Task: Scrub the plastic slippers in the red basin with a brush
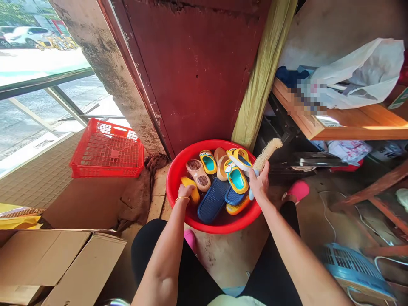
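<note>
A round red basin (223,230) stands on the floor between my knees, with several slippers and sandals in it. At its left side my left hand (186,193) is closed on a yellow slipper (194,190), whose shape is partly hidden. My right hand (259,180), over the right rim, grips a scrubbing brush (267,152) with pale bristles pointing up and away. Between the hands lie a dark blue slipper (213,199), a yellow slipper with a turquoise insole (237,178), and a brown slipper (198,173) sole up. A yellow and white sandal (239,158) rests at the back.
To the left sits a red plastic crate (110,155), with cardboard boxes (41,259) nearer me. A dark red door (194,76) rises behind the basin. On the right are a wooden shelf (360,121) with bags and a blue fan (357,270) on the floor.
</note>
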